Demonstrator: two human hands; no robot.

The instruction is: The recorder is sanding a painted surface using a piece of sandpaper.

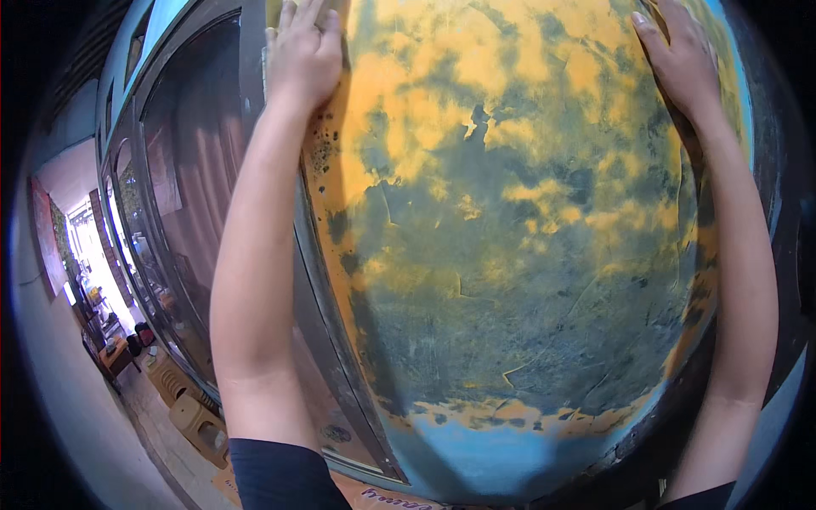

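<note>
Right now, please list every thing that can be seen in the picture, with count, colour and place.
Panel: one, large and flat, worn yellow and dark blue-green paint with a light blue lower part, fills the middle and right.
Door frame: one, dark metal, along the left edge of the panel.
Glass doors: a row, dark frames, on the left, running away along a corridor.
Stools: a few, tan, low on the floor at lower left.
Left hand: one, flat on the top left edge of the panel.
Right hand: one, flat on the top right of the panel.
Sleeves: two, dark, at the lower edge.
</note>
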